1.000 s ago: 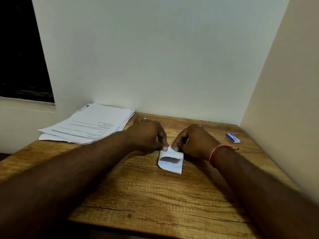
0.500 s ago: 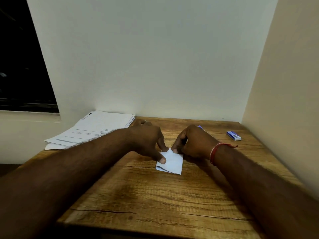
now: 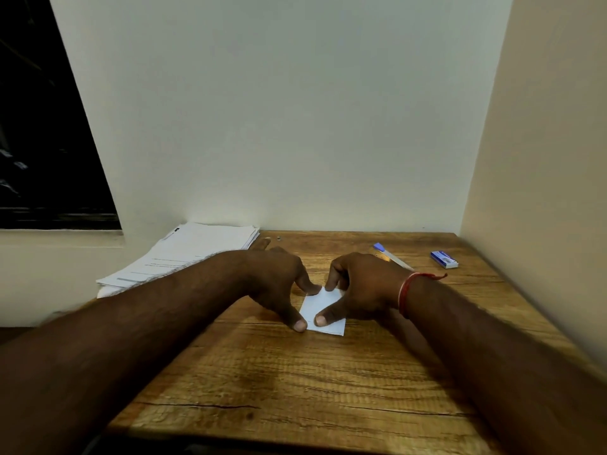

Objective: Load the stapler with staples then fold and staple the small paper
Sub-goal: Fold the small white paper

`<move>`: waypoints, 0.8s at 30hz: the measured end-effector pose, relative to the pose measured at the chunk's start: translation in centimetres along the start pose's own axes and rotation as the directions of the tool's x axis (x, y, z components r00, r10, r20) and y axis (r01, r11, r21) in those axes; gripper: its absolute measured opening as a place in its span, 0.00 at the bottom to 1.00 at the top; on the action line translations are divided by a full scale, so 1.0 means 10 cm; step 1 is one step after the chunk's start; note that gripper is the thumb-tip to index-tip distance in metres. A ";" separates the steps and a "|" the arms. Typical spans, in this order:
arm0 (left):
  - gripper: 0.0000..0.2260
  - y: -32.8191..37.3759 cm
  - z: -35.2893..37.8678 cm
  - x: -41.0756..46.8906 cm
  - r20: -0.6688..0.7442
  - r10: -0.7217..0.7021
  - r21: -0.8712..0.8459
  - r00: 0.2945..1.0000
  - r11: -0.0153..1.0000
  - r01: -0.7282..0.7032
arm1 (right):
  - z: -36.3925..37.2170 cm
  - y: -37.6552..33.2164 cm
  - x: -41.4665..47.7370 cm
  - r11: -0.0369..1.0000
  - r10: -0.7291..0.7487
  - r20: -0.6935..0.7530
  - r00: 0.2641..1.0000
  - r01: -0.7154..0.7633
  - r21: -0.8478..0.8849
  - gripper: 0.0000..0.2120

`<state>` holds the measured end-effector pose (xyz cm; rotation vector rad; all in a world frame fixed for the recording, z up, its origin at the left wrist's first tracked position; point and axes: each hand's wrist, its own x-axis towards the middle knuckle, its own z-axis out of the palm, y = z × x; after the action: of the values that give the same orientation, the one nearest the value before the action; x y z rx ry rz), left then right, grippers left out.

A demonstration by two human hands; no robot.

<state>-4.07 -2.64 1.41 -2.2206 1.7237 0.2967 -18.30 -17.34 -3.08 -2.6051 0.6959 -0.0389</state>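
White paper (image 3: 318,303), folded small, lies flat at the middle of the wooden tabletop (image 3: 295,382), its long axis running near to far. Left hand (image 3: 279,284) and right hand (image 3: 364,287) both press it down, thumbs side by side at the near edge and forefingers at the far edge; neither grip closes round anything. A stapler (image 3: 391,256) lies just beyond the right hand, to the far right of the paper, so the right hand is nearer to it. A blue staple box (image 3: 444,259) sits further right.
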 end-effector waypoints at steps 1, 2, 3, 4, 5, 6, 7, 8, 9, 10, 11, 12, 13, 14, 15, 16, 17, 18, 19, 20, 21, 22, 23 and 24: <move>0.41 0.02 -0.01 -0.01 0.000 -0.003 0.012 1.000 1.000 0.003 | -0.01 -0.01 -0.01 1.000 -0.002 0.015 1.000 0.002 -0.023 0.32; 0.41 0.03 -0.02 -0.02 -0.001 -0.008 0.012 1.000 1.000 0.008 | -0.01 -0.02 -0.02 0.999 -0.003 0.023 1.000 0.004 -0.038 0.34; 0.41 0.04 -0.03 -0.03 -0.002 -0.011 0.006 1.000 1.000 0.011 | -0.02 -0.02 -0.03 0.999 0.000 0.027 1.000 0.001 -0.043 0.36; 0.41 0.04 -0.03 -0.03 -0.003 -0.013 -0.001 1.000 1.000 0.013 | -0.02 -0.01 -0.03 0.999 0.007 0.029 1.000 -0.005 -0.043 0.38; 0.40 0.03 -0.03 -0.02 -0.004 -0.018 -0.011 1.000 1.000 0.018 | -0.03 -0.01 -0.04 0.999 0.018 0.034 0.999 -0.017 -0.043 0.40; 0.41 0.03 -0.02 0.00 -0.005 -0.023 -0.024 1.000 0.999 0.023 | -0.03 -0.02 -0.04 0.999 0.030 0.042 0.999 -0.028 -0.045 0.42; 0.42 0.02 -0.02 0.01 -0.007 -0.028 -0.036 1.000 0.999 0.028 | -0.04 -0.03 -0.04 0.998 0.039 0.049 0.998 -0.037 -0.046 0.43; 0.43 0.01 -0.01 0.03 -0.008 -0.030 -0.046 1.000 0.999 0.029 | -0.04 -0.03 -0.04 0.998 0.049 0.053 0.997 -0.047 -0.042 0.43; 0.43 0.00 -0.03 0.06 -0.006 -0.027 -0.053 1.000 0.998 0.026 | -0.04 -0.03 -0.04 0.998 0.056 0.055 0.997 -0.054 -0.039 0.43; 0.43 0.00 -0.05 0.08 -0.002 -0.021 -0.058 1.000 0.998 0.020 | -0.04 -0.04 -0.05 0.998 0.060 0.055 0.997 -0.058 -0.040 0.42; 0.43 -0.01 -0.06 0.11 0.003 -0.008 -0.073 1.000 0.997 0.008 | -0.04 -0.03 -0.05 0.997 0.066 0.050 0.997 -0.064 -0.038 0.41; 0.43 -0.03 -0.06 0.13 0.005 0.011 -0.100 1.000 0.995 -0.011 | -0.03 -0.02 -0.05 0.997 0.070 0.040 0.997 -0.069 -0.030 0.40; 0.42 -0.07 -0.02 0.15 -0.004 0.030 -0.152 1.000 0.988 -0.031 | -0.02 -0.01 -0.05 0.997 0.072 0.027 0.997 -0.071 -0.020 0.39; 0.42 -0.14 0.07 0.16 -0.028 0.055 -0.226 0.998 0.972 -0.060 | -0.01 -0.01 -0.04 0.998 0.070 0.009 0.998 -0.070 -0.004 0.37; 0.43 -0.24 0.20 0.20 -0.067 0.088 -0.306 0.994 0.946 -0.105 | -0.01 0.01 -0.03 0.998 0.065 -0.009 0.998 -0.065 0.019 0.35; 0.44 -0.33 0.36 0.22 -0.129 0.126 -0.380 0.984 0.910 -0.166 | -0.01 0.02 -0.03 0.998 0.055 -0.021 0.998 -0.054 0.041 0.34; 0.45 -0.42 0.50 0.23 -0.209 0.130 -0.438 0.969 0.874 -0.212 | -0.01 0.02 -0.03 0.998 0.040 -0.032 0.999 -0.038 0.059 0.32; 0.45 -0.47 0.59 0.25 -0.302 0.100 -0.483 0.948 0.842 -0.242 | -0.01 0.04 -0.03 0.997 0.026 -0.047 0.999 -0.022 0.075 0.31; 0.41 -0.50 0.64 0.30 -0.396 0.049 -0.522 0.917 0.810 -0.269 | -0.01 0.05 -0.01 0.996 0.014 -0.068 0.998 -0.008 0.093 0.29; 0.35 -0.51 0.66 0.34 -0.476 -0.007 -0.562 0.880 0.772 -0.297 | 0.00 0.06 -0.01 0.994 0.004 -0.087 0.996 0.006 0.110 0.27; 0.29 -0.50 0.65 0.38 -0.534 -0.051 -0.582 0.844 0.746 -0.324 | 0.01 0.08 0.00 0.992 -0.006 -0.105 0.994 0.020 0.128 0.25; 0.26 -0.48 0.63 0.41 -0.567 -0.075 -0.583 0.820 0.740 -0.336 | 0.02 0.10 0.01 0.987 -0.018 -0.124 0.992 0.037 0.157 0.22; 0.27 -0.47 0.62 0.43 -0.576 -0.083 -0.584 0.813 0.738 -0.338 | 0.03 0.11 0.03 0.977 -0.028 -0.141 0.990 0.057 0.206 0.19; 0.29 -0.47 0.61 0.42 -0.581 -0.090 -0.590 0.809 0.732 -0.342 | 0.04 0.12 0.04 0.955 -0.029 -0.158 0.987 0.074 0.288 0.15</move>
<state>1.67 -3.12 -5.16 -2.9373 2.4052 0.3461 -18.43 -18.27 -3.94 -2.3501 0.6206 -0.3359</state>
